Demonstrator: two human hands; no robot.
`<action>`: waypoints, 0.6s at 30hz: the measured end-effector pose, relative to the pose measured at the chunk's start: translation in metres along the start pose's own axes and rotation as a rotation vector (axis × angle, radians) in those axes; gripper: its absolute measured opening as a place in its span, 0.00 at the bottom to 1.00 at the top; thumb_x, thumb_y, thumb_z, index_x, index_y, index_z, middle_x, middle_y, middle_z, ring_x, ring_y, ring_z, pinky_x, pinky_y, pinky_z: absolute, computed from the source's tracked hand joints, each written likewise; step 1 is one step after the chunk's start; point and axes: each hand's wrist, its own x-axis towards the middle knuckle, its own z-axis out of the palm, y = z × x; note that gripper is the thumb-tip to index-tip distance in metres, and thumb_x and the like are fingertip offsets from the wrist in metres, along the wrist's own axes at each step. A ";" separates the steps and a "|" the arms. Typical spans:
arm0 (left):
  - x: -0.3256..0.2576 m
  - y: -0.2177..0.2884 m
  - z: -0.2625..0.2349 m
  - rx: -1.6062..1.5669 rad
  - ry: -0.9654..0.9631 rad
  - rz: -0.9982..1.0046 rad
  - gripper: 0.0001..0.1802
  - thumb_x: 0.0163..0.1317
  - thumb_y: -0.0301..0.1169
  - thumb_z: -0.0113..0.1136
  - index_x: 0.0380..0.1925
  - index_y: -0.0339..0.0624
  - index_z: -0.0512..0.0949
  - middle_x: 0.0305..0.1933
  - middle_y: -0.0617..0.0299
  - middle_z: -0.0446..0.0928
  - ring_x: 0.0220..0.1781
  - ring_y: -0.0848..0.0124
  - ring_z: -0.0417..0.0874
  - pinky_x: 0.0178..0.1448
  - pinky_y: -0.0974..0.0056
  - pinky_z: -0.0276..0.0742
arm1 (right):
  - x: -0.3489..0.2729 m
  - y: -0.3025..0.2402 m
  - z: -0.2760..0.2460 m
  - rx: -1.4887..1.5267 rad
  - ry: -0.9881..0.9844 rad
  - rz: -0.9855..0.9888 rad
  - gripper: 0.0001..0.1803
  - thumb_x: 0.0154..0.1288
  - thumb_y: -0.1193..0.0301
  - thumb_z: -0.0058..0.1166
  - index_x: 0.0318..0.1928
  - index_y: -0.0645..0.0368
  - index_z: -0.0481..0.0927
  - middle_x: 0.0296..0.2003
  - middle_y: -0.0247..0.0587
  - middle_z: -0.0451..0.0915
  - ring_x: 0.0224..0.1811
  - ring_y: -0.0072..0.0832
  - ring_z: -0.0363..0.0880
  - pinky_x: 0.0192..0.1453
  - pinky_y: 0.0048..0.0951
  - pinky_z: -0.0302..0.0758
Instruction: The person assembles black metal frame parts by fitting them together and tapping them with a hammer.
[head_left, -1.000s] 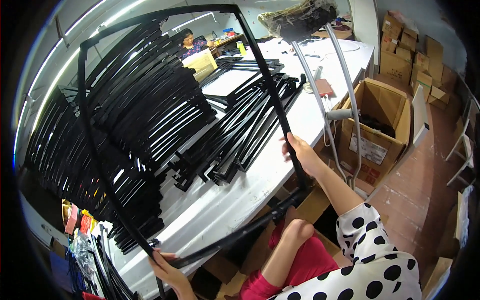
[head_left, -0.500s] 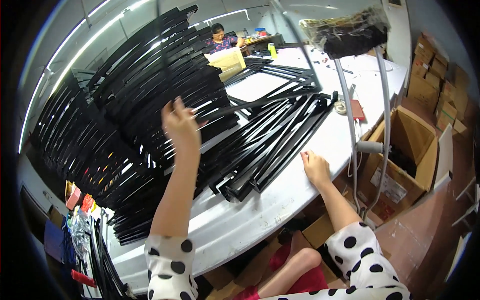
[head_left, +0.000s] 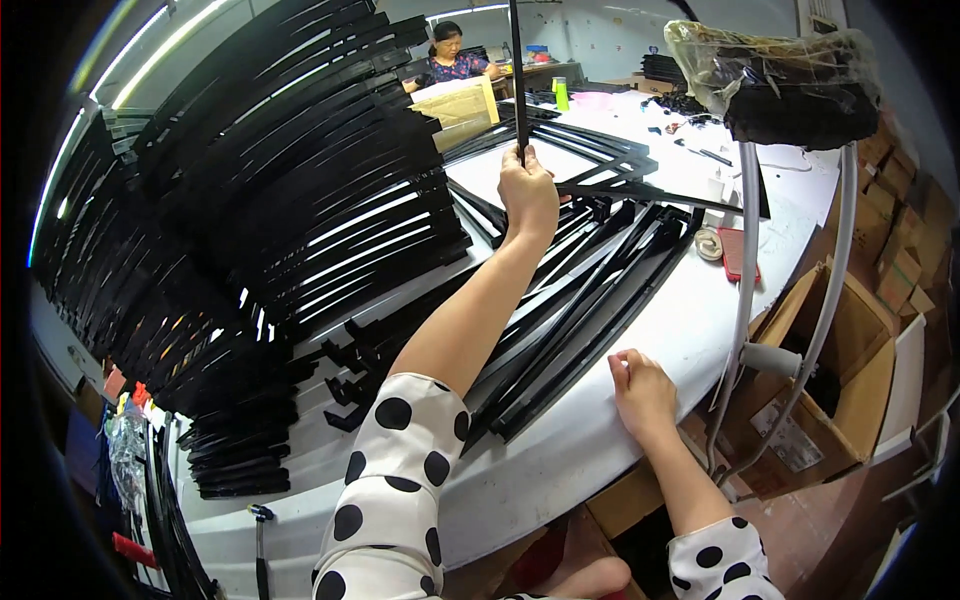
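Observation:
My left hand (head_left: 528,195) is closed around a thin black frame bar (head_left: 517,70), which rises upright from the fist past the top of the picture. Another black bar (head_left: 670,198) runs off to the right from beside this hand and looks like part of the same frame. Below the left forearm, a pile of black frame strips (head_left: 600,290) lies on the white table (head_left: 560,455). My right hand (head_left: 645,392) is closed near the table's front edge, right of the pile. Anything between its fingers is too small or hidden to make out.
Tall stacks of black strips (head_left: 300,170) fill the left side. A wrapped block on a metal stand (head_left: 800,100) rises at right, above an open cardboard box (head_left: 850,370). A red case (head_left: 740,255) and tape roll (head_left: 708,244) lie nearby. Another person (head_left: 455,65) sits at the back.
My left hand has moved right, carrying the black frame, whose bar now stands upright above the fist. The right hand stays closed by the table edge. The view has shifted slightly.

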 end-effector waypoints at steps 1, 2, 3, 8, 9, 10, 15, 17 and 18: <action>0.004 -0.008 0.004 -0.015 -0.003 -0.041 0.14 0.70 0.33 0.44 0.44 0.31 0.71 0.22 0.58 0.74 0.17 0.72 0.76 0.16 0.67 0.77 | -0.001 0.002 -0.002 0.022 0.038 -0.025 0.18 0.69 0.57 0.43 0.37 0.58 0.77 0.33 0.44 0.80 0.40 0.42 0.77 0.43 0.39 0.72; 0.009 -0.022 0.004 -0.017 0.000 -0.079 0.14 0.70 0.33 0.44 0.43 0.31 0.71 0.21 0.58 0.73 0.17 0.72 0.76 0.15 0.67 0.77 | -0.001 0.000 -0.001 0.052 0.066 -0.056 0.18 0.69 0.57 0.43 0.37 0.58 0.77 0.33 0.44 0.80 0.40 0.42 0.77 0.43 0.39 0.72; 0.016 -0.037 0.004 -0.016 0.045 -0.071 0.13 0.69 0.32 0.44 0.41 0.30 0.72 0.21 0.57 0.73 0.17 0.71 0.76 0.15 0.66 0.77 | -0.001 -0.004 -0.003 0.064 0.056 -0.063 0.18 0.69 0.55 0.44 0.35 0.58 0.77 0.30 0.42 0.79 0.36 0.41 0.77 0.41 0.39 0.72; 0.054 -0.082 -0.001 -0.058 0.158 -0.258 0.14 0.67 0.30 0.44 0.36 0.28 0.73 0.22 0.54 0.74 0.21 0.63 0.80 0.18 0.62 0.82 | 0.003 -0.005 -0.003 0.088 0.000 -0.042 0.20 0.69 0.52 0.43 0.36 0.57 0.76 0.29 0.39 0.76 0.36 0.38 0.75 0.41 0.38 0.71; 0.071 -0.087 -0.005 -0.014 0.191 -0.335 0.14 0.67 0.30 0.44 0.37 0.28 0.73 0.26 0.51 0.76 0.21 0.61 0.80 0.18 0.61 0.82 | 0.003 -0.008 -0.006 0.086 -0.006 -0.046 0.20 0.69 0.52 0.43 0.36 0.57 0.76 0.29 0.39 0.76 0.36 0.38 0.75 0.41 0.38 0.71; 0.087 -0.090 -0.013 0.041 0.230 -0.411 0.14 0.67 0.30 0.44 0.39 0.28 0.73 0.30 0.49 0.77 0.22 0.59 0.80 0.19 0.61 0.82 | 0.003 -0.009 -0.006 0.092 -0.021 -0.053 0.21 0.69 0.52 0.43 0.36 0.57 0.76 0.29 0.39 0.76 0.36 0.37 0.75 0.41 0.37 0.71; 0.101 -0.088 -0.050 0.365 0.097 -0.603 0.54 0.56 0.59 0.51 0.71 0.53 0.30 0.74 0.41 0.37 0.74 0.48 0.47 0.69 0.41 0.52 | 0.003 -0.009 -0.004 0.067 -0.053 -0.058 0.21 0.68 0.51 0.44 0.36 0.57 0.76 0.28 0.38 0.75 0.35 0.35 0.74 0.40 0.36 0.71; 0.070 -0.084 -0.058 0.573 -0.002 -0.602 0.53 0.55 0.59 0.52 0.71 0.48 0.36 0.72 0.38 0.45 0.72 0.46 0.53 0.69 0.47 0.55 | 0.001 -0.008 -0.006 0.066 -0.057 -0.043 0.21 0.67 0.51 0.45 0.36 0.57 0.76 0.27 0.38 0.75 0.34 0.34 0.74 0.40 0.35 0.71; 0.063 -0.100 -0.089 0.668 -0.035 -0.422 0.51 0.56 0.57 0.53 0.70 0.43 0.42 0.67 0.35 0.57 0.68 0.46 0.61 0.67 0.53 0.59 | -0.003 -0.018 -0.006 0.090 -0.070 -0.076 0.21 0.67 0.51 0.45 0.36 0.57 0.76 0.27 0.38 0.75 0.34 0.34 0.74 0.40 0.35 0.71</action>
